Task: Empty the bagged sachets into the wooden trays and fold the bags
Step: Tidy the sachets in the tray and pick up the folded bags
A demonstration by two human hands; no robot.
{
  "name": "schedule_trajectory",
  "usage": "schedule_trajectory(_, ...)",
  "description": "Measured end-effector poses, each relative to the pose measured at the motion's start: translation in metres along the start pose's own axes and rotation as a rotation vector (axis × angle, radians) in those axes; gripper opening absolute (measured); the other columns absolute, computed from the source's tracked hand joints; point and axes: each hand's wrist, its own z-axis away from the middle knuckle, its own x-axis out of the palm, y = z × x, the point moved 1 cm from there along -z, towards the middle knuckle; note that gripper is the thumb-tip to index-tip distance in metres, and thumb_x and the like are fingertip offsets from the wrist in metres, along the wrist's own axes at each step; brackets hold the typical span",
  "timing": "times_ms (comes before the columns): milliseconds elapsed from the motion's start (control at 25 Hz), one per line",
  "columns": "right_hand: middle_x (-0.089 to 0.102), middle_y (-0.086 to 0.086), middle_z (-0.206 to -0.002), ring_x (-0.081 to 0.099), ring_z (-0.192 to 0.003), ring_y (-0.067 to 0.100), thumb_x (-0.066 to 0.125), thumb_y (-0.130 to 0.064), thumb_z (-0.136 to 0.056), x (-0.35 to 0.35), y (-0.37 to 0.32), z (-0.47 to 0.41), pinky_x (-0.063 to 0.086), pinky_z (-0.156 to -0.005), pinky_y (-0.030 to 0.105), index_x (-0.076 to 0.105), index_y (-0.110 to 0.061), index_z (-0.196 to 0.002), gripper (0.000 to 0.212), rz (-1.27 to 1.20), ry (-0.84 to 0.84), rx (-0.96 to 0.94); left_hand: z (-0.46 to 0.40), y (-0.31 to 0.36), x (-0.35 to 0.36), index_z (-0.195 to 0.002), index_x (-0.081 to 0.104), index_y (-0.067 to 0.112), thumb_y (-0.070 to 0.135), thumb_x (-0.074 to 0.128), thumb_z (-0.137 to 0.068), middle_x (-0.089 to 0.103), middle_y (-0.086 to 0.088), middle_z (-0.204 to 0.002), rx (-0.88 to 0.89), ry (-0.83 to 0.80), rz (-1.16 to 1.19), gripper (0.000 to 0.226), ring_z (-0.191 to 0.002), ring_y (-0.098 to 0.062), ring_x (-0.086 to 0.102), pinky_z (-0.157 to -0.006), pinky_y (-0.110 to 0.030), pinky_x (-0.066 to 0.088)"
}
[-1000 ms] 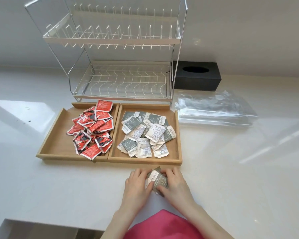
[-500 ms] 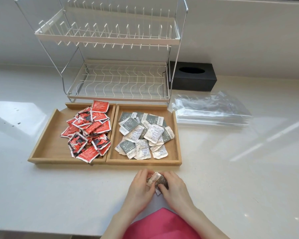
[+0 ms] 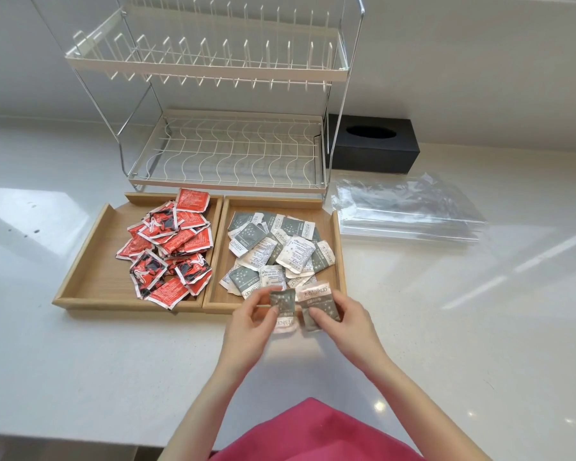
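Sachets (image 3: 281, 252) in grey and white fill the right wooden tray (image 3: 341, 257) on the white bench (image 3: 446, 327), red sachets (image 3: 170, 247) the left tray (image 3: 87, 261); folded clear bags (image 3: 409, 214) lie stacked right of them; left hand (image 3: 251, 319) pinches one grey sachet (image 3: 282, 309), right hand (image 3: 341, 314) another (image 3: 316, 302), above the tray's near edge.
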Motion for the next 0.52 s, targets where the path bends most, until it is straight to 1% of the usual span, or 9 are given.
schedule_trajectory(80, 0.07, 0.004, -0.086, 0.06, -0.079, 0.017, 0.063, -0.015, -0.08, -0.011, -0.009, -0.015, 0.041, -0.065, 0.017, 0.065, -0.015, -0.096, 0.017, 0.049, 0.032, -0.026, -0.016, 0.011, -0.003, -0.099, 0.057, 0.026, -0.005, 0.051, -0.083, 0.061, 0.008, -0.083, 0.069, 0.027, -0.096, 0.035, -0.065, 0.01, 0.056, -0.06, -0.004, 0.041)
schedule_trajectory(160, 0.069, 0.005, -0.09, 0.058, -0.08, 0.018, 0.061, -0.015, -0.08, -0.018, -0.015, -0.03, 0.038, -0.061, 0.008, 0.063, -0.013, -0.101, 0.021, 0.147, 0.02, -0.046, -0.033, 0.019, -0.004, -0.109, 0.056, 0.018, -0.002, 0.051, -0.083, 0.058, 0.007, -0.089, 0.132, 0.041, -0.24, 0.033, -0.071, 0.012, 0.056, -0.062, -0.002, 0.04)
schedule_trajectory(200, 0.069, 0.006, -0.092, 0.057, -0.079, 0.018, 0.06, -0.015, -0.081, -0.019, -0.017, -0.037, 0.038, -0.059, 0.006, 0.061, -0.012, -0.103, 0.022, 0.202, 0.004, -0.06, -0.042, 0.022, -0.003, -0.114, 0.055, 0.015, -0.001, 0.051, -0.084, 0.056, 0.007, -0.094, 0.158, 0.035, -0.319, 0.034, -0.076, 0.01, 0.056, -0.066, -0.002, 0.04)
schedule_trajectory(240, 0.069, 0.008, -0.096, 0.056, -0.08, 0.019, 0.058, -0.015, -0.081, -0.019, -0.018, -0.043, 0.038, -0.059, 0.006, 0.06, -0.012, -0.105, 0.024, 0.252, -0.012, -0.071, -0.049, 0.023, -0.002, -0.119, 0.053, 0.012, 0.0, 0.051, -0.084, 0.055, 0.004, -0.099, 0.188, 0.016, -0.397, 0.036, -0.084, 0.004, 0.057, -0.071, -0.005, 0.041)
schedule_trajectory(280, 0.069, 0.01, -0.101, 0.057, -0.084, 0.021, 0.056, -0.014, -0.082, -0.019, -0.018, -0.047, 0.039, -0.061, 0.009, 0.059, -0.012, -0.109, 0.027, 0.299, -0.029, -0.079, -0.056, 0.021, -0.001, -0.123, 0.049, 0.011, 0.002, 0.05, -0.085, 0.055, 0.0, -0.107, 0.214, -0.011, -0.476, 0.039, -0.097, -0.007, 0.057, -0.08, -0.012, 0.042)
schedule_trajectory(320, 0.067, 0.011, -0.106, 0.058, -0.092, 0.024, 0.054, -0.014, -0.083, -0.019, -0.016, -0.05, 0.041, -0.068, 0.013, 0.056, -0.012, -0.113, 0.03, 0.358, -0.039, -0.093, -0.062, 0.019, 0.001, -0.127, 0.045, 0.01, 0.004, 0.05, -0.085, 0.053, -0.006, -0.118, 0.239, -0.038, -0.563, 0.043, -0.111, -0.019, 0.052, -0.092, -0.022, 0.04)
schedule_trajectory(400, 0.06, 0.012, -0.118, 0.053, -0.108, 0.027, 0.05, -0.014, -0.086, -0.018, -0.011, -0.054, 0.041, -0.09, 0.03, 0.051, -0.011, -0.122, 0.036, 0.509, -0.014, -0.142, -0.067, 0.012, 0.002, -0.135, 0.035, 0.011, 0.012, 0.051, -0.086, 0.039, -0.012, -0.14, 0.252, -0.056, -0.775, 0.052, -0.132, -0.03, 0.032, -0.108, -0.037, 0.026)
schedule_trajectory(440, 0.056, 0.011, -0.124, 0.048, -0.115, 0.028, 0.048, -0.014, -0.087, -0.018, -0.009, -0.054, 0.038, -0.096, 0.034, 0.047, -0.011, -0.126, 0.039, 0.568, 0.018, -0.167, -0.067, 0.01, 0.001, -0.139, 0.028, 0.013, 0.018, 0.05, -0.087, 0.027, -0.011, -0.149, 0.249, -0.056, -0.883, 0.057, -0.139, -0.032, 0.018, -0.112, -0.041, 0.017)
schedule_trajectory(520, 0.044, 0.011, -0.139, 0.037, -0.129, 0.028, 0.048, -0.016, -0.088, -0.018, -0.007, -0.053, 0.029, -0.105, 0.036, 0.038, -0.011, -0.135, 0.048, 0.631, 0.057, -0.233, -0.069, 0.005, 0.0, -0.143, 0.013, 0.02, 0.035, 0.048, -0.088, 0.001, -0.004, -0.156, 0.251, -0.075, -1.047, 0.067, -0.142, -0.032, -0.007, -0.114, -0.048, 0.0)
